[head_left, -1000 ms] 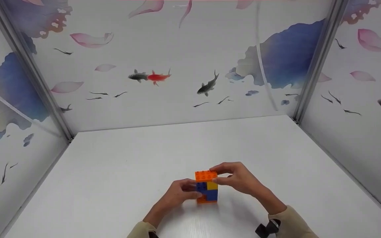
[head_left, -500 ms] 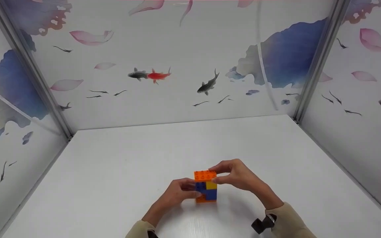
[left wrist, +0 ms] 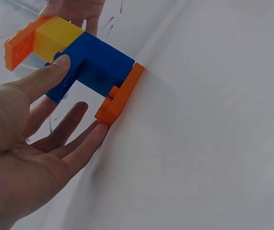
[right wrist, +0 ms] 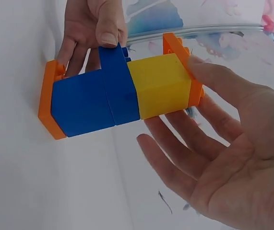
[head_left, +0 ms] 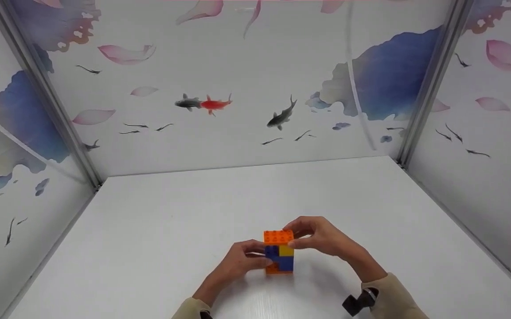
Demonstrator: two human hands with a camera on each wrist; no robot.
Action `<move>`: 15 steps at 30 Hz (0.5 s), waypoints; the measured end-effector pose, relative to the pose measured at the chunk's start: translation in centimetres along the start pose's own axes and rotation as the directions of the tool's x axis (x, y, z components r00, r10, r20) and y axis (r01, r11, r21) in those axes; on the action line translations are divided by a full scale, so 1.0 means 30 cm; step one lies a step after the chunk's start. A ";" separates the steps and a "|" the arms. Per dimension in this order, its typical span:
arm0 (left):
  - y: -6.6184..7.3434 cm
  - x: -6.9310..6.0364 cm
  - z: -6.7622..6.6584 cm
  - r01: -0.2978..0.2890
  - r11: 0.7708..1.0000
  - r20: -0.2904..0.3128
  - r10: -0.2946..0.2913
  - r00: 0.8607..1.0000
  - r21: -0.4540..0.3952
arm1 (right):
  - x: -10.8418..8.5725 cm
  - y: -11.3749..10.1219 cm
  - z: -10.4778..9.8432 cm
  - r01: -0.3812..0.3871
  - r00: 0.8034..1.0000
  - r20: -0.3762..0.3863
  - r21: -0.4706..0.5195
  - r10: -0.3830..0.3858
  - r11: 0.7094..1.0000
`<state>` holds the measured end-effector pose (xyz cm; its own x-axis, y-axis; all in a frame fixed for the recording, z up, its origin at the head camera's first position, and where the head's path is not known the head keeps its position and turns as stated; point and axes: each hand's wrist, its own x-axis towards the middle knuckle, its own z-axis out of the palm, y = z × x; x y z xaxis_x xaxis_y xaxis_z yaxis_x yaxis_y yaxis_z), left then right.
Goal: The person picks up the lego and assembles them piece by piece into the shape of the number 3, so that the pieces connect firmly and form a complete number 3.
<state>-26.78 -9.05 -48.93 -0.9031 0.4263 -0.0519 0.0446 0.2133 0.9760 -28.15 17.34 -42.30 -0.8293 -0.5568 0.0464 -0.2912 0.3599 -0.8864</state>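
A small tower of toy building bricks stands upright on the white table. At its bottom is an orange plate brick, carrying a blue block. Above that, a thinner blue brick juts out to the left. A yellow block sits on it, capped by another orange plate brick that overhangs to the left. My left hand pinches the jutting blue brick between thumb and index finger; lower fingers reach the base's edge. With thumb and index finger, my right hand holds the top orange plate's right end.
The white tabletop surrounds the tower. Panels printed with fish and petals, such as the back wall, enclose the table at the back and both sides. A black device is at the right sleeve's cuff.
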 end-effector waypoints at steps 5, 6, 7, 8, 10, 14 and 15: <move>0.009 0.000 -0.003 0.005 1.000 -0.023 -0.005 1.000 -0.013 | -0.001 0.005 -0.009 0.011 0.999 0.034 0.008 -0.011 1.000; 0.011 0.000 -0.004 0.006 1.000 -0.032 -0.006 0.999 -0.007 | -0.001 0.006 -0.009 0.004 0.999 0.034 0.011 -0.004 1.000; 0.014 0.000 -0.005 0.008 1.000 -0.039 -0.008 0.999 -0.003 | 0.000 0.009 -0.009 -0.006 1.000 0.031 0.014 0.006 1.000; 0.018 0.002 -0.007 0.008 1.000 -0.046 -0.008 0.999 -0.003 | 0.000 0.011 -0.009 -0.014 1.000 0.028 0.020 0.014 1.000; 0.027 0.008 -0.010 -0.001 1.000 -0.053 0.000 0.999 -0.016 | 0.001 0.016 -0.007 -0.038 0.999 0.008 0.027 0.038 0.999; 0.055 0.027 -0.014 -0.022 0.998 -0.071 0.018 0.997 -0.055 | 0.006 0.027 -0.002 -0.086 0.995 -0.039 0.032 0.087 0.996; 0.064 0.031 -0.013 -0.029 0.998 -0.078 0.024 0.997 -0.061 | 0.007 0.029 0.000 -0.097 0.994 -0.052 0.034 0.099 0.995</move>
<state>-27.70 -8.60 -47.03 -0.9323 0.3614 -0.0117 0.0443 0.1465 0.9882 -28.59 17.54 -43.05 -0.8778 -0.4787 -0.0173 -0.1931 0.3868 -0.9017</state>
